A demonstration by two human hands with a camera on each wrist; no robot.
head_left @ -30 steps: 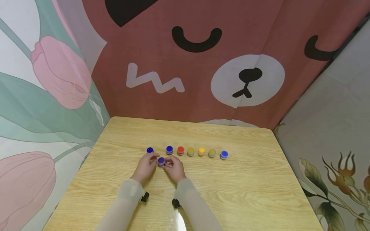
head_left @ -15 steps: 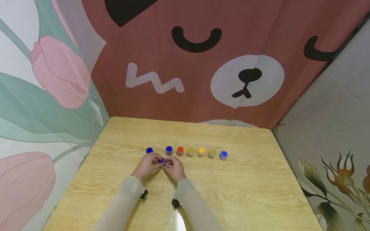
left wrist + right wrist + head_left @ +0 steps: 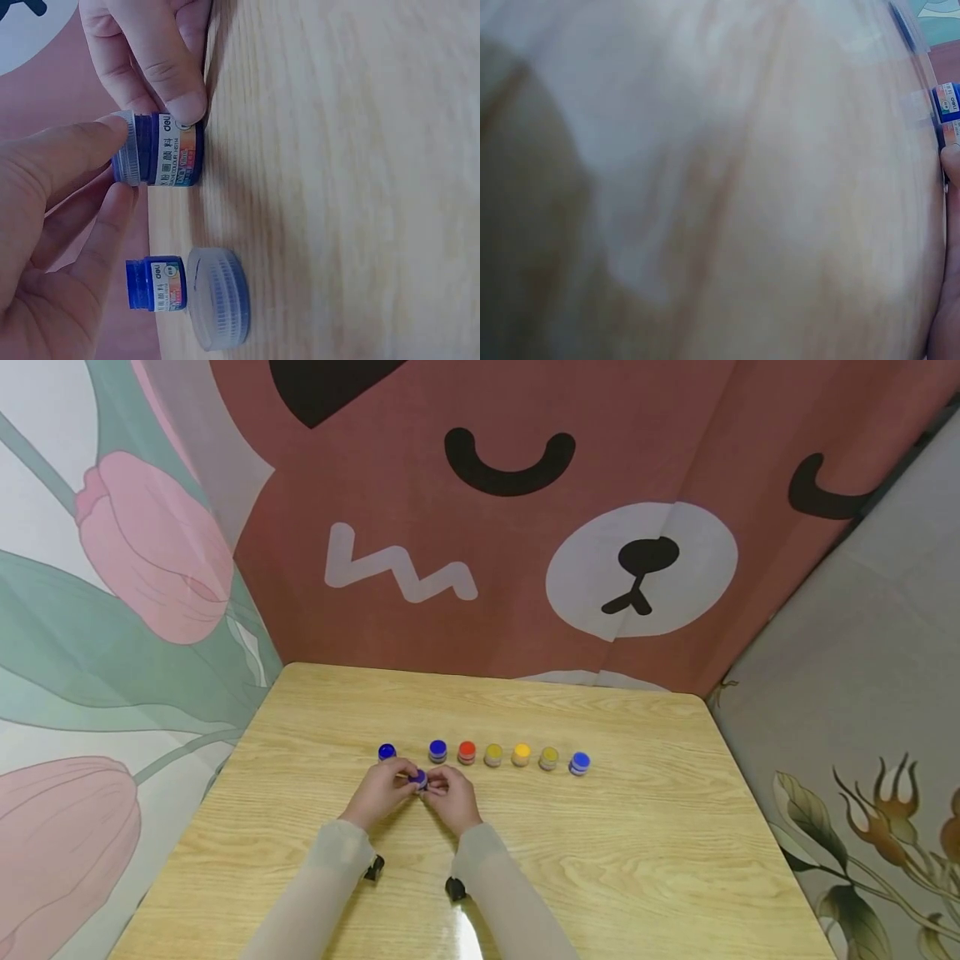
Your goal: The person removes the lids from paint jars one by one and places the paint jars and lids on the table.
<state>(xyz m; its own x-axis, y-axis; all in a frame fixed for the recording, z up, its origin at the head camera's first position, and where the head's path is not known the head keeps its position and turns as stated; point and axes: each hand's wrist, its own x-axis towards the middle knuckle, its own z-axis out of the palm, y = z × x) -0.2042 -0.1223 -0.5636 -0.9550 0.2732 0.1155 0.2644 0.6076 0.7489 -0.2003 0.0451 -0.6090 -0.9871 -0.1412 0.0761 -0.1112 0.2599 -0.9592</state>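
Dark blue jar point(image 3: 159, 154): upright between the two hands, nearer the person than the row.
Ribbed lid point(image 3: 127, 154): clear, on that jar's top.
Left hand point(image 3: 382, 792): thumb and fingers pinching the ribbed lid, parted only by its width.
Right hand point(image 3: 453, 797): thumb and fingers gripping the jar's lower body.
Uncapped jar point(image 3: 156, 285): blue, upright on the bench point(image 3: 637, 843).
Loose lid point(image 3: 217, 298): clear, near the uncapped jar.
Row of jars point(image 3: 521, 754): blue, red, olive, yellow, olive, blue.

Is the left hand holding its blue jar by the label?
No, the left hand pinches the ridged lid, while the right hand holds the jar near its base.
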